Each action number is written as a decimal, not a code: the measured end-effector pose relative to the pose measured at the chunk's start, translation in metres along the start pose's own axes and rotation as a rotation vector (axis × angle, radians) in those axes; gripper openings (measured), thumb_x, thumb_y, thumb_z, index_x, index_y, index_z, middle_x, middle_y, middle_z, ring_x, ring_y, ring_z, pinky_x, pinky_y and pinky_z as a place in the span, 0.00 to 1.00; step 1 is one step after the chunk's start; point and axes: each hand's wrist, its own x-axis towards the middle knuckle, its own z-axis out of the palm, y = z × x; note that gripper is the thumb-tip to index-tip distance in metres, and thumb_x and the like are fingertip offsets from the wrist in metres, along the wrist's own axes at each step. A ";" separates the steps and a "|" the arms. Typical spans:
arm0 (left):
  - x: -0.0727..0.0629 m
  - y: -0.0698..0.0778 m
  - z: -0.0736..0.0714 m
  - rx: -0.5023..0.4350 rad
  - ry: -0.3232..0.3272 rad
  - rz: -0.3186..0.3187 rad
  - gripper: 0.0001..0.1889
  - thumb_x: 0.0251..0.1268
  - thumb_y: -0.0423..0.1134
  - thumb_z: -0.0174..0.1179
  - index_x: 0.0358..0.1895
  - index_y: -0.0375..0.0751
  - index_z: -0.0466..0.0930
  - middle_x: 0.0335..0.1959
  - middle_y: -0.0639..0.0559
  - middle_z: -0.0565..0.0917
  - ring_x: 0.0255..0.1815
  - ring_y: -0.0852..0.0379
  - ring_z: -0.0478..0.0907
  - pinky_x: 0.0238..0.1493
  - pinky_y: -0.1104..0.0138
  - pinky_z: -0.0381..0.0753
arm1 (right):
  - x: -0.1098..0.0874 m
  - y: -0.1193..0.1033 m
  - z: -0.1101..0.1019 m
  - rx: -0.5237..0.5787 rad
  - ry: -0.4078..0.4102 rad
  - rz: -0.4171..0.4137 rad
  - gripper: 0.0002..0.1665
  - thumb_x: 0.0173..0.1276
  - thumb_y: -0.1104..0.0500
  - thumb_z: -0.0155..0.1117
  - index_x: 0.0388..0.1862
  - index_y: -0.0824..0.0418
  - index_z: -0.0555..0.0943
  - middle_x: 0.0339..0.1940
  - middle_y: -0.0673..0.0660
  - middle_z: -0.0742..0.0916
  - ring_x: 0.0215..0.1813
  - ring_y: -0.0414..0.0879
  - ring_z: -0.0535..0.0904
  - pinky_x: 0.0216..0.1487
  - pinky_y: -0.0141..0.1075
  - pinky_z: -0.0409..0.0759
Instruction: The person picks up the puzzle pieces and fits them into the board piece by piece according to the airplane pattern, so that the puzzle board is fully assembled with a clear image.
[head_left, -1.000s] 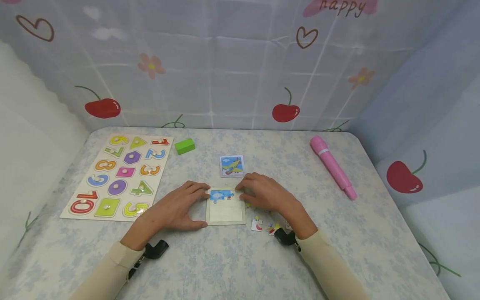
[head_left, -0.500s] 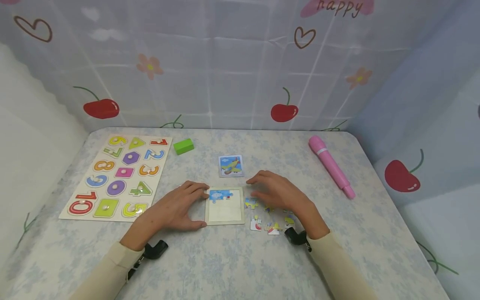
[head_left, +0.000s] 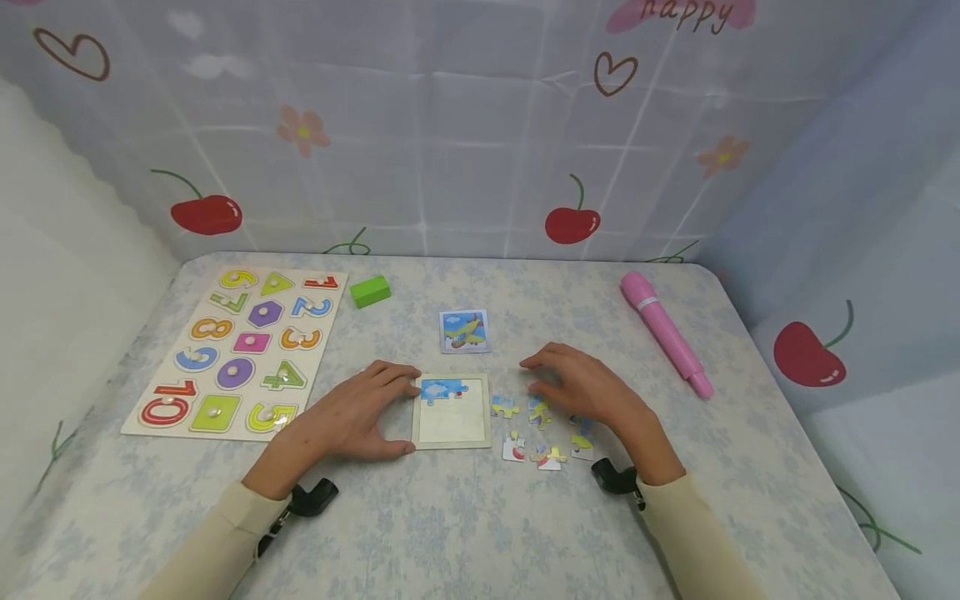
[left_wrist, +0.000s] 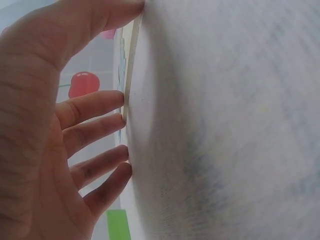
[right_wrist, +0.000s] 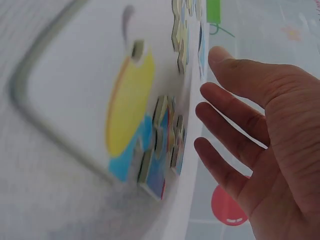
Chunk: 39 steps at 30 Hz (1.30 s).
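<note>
In the head view, a small square puzzle tray (head_left: 453, 427) lies on the table, with joined blue sky pieces (head_left: 442, 390) along its upper left. My left hand (head_left: 360, 414) rests at the tray's left side. Its thumb and fingertips touch that edge, as the left wrist view also shows. To the right, my right hand (head_left: 588, 385) hovers over loose jigsaw pieces with relaxed fingers and nothing in them. Among these are a yellow-and-blue piece (head_left: 505, 407) and a white piece with red (head_left: 513, 448). Beyond the tray lies a picture card of a yellow airplane (head_left: 464, 332).
A number-and-shape peg board (head_left: 250, 343) lies at the left, partly behind my left wrist. Near its far corner sits a green block (head_left: 370, 292). A pink microphone-shaped toy (head_left: 666, 333) lies at the right. Behind the table hangs a printed curtain (head_left: 480, 125).
My right hand has moved right, off the tray's upper right corner to over the loose pieces, uncovering several of them. My left hand stays at the tray's edge.
</note>
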 end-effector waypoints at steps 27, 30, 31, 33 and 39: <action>0.000 0.000 0.000 -0.020 0.001 0.001 0.38 0.57 0.58 0.79 0.67 0.41 0.81 0.76 0.49 0.74 0.74 0.47 0.70 0.69 0.49 0.78 | -0.028 0.037 -0.012 0.008 0.012 0.035 0.23 0.70 0.55 0.79 0.62 0.57 0.89 0.58 0.54 0.87 0.65 0.55 0.80 0.67 0.57 0.80; -0.001 -0.001 0.000 -0.021 0.004 0.004 0.38 0.57 0.58 0.79 0.67 0.41 0.81 0.76 0.49 0.74 0.73 0.47 0.71 0.69 0.49 0.79 | -0.030 0.040 -0.013 0.023 0.008 0.027 0.24 0.69 0.53 0.81 0.61 0.57 0.89 0.57 0.53 0.87 0.63 0.54 0.80 0.66 0.55 0.81; -0.001 -0.001 0.000 -0.020 0.005 0.004 0.38 0.57 0.58 0.79 0.67 0.41 0.82 0.76 0.49 0.74 0.73 0.47 0.71 0.69 0.49 0.79 | -0.030 0.040 -0.013 0.025 0.007 0.027 0.24 0.68 0.53 0.81 0.61 0.57 0.89 0.56 0.53 0.86 0.62 0.53 0.80 0.65 0.55 0.82; -0.001 -0.001 0.000 -0.019 0.006 0.006 0.38 0.57 0.58 0.79 0.67 0.41 0.81 0.76 0.49 0.74 0.72 0.47 0.71 0.68 0.49 0.79 | -0.030 0.041 -0.013 0.027 0.004 0.028 0.24 0.68 0.52 0.82 0.61 0.57 0.89 0.55 0.53 0.86 0.61 0.52 0.80 0.64 0.54 0.82; -0.001 -0.001 0.001 -0.018 0.013 0.013 0.37 0.57 0.58 0.79 0.66 0.41 0.82 0.76 0.49 0.75 0.72 0.48 0.72 0.68 0.50 0.79 | -0.031 0.041 -0.011 0.023 0.009 0.038 0.22 0.68 0.53 0.82 0.59 0.57 0.90 0.55 0.52 0.85 0.60 0.52 0.79 0.63 0.54 0.83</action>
